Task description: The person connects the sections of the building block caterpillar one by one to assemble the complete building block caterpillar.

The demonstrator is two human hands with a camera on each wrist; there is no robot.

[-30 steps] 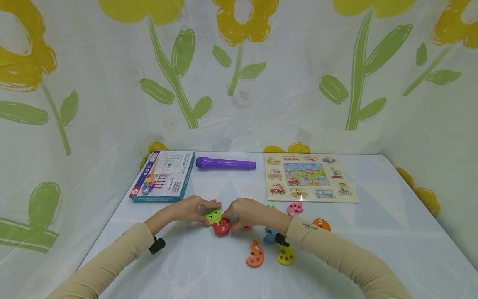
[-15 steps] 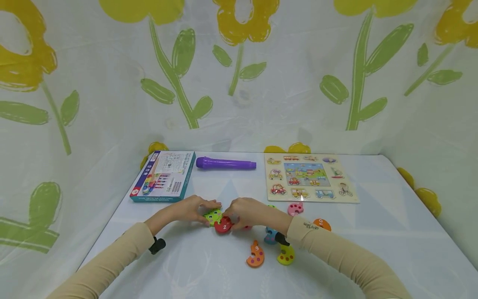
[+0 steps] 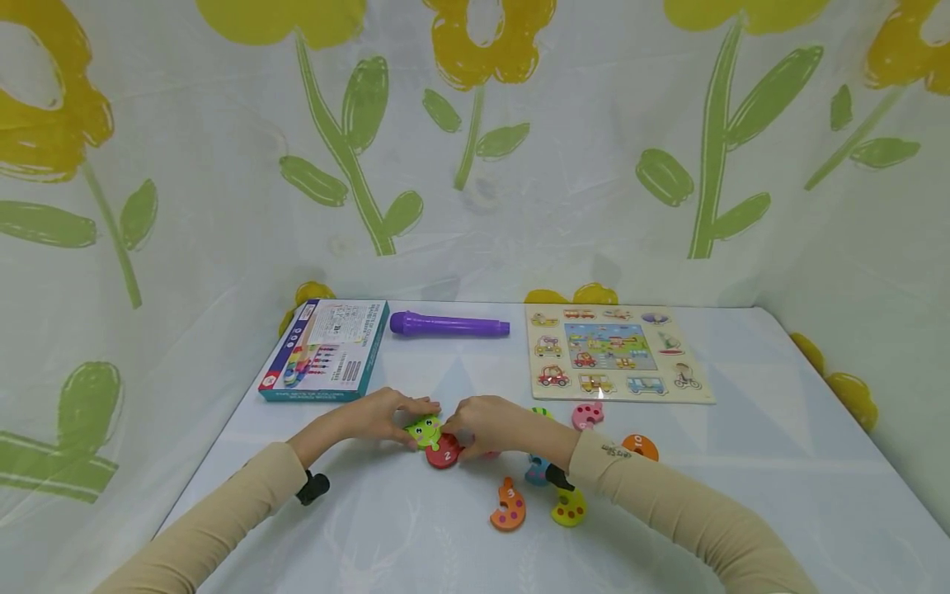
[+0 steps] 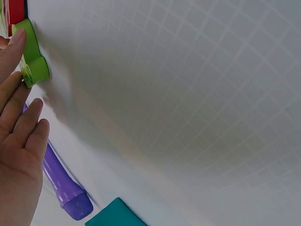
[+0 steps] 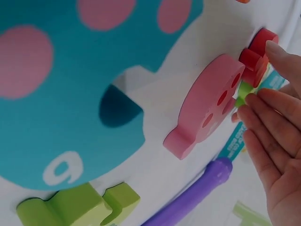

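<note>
Broadly, one pale cloth [image 3: 579, 148] printed with yellow flowers rises beyond both hands, and one white counter [image 3: 371, 528] spreads beneath them. Two beige sleeves reach in, the left sleeve [image 3: 215, 516] behind the left hand, the right sleeve [image 3: 675, 503] behind the right hand. One puzzle board [image 3: 619, 355] with vehicle pictures lies beyond the right hand, off to its right; one flat box [image 3: 324, 351] lies beyond the left hand, off to its left.

The left hand [image 3: 377, 417] pinches one green face piece [image 3: 425, 430]; the right hand [image 3: 491, 421] pinches one red piece [image 3: 443, 452] marked 2. These two pieces touch between the hands; whether they interlock cannot be told. One purple microphone [image 3: 449, 325] lies beyond both hands.

At least seven more small pieces surround the right hand: one blue-green piece [image 3: 538, 469] below its wrist, one yellow-green piece [image 3: 568, 505] and one orange piece [image 3: 508, 507] marked 3 nearer the person, one orange disc [image 3: 640, 447] marked 10 to its right, one spotted pink piece [image 3: 588, 415] beyond the wrist, one half-hidden green piece [image 3: 540, 411] nearby, and another pink piece [image 5: 204, 106] beside the palm.
</note>
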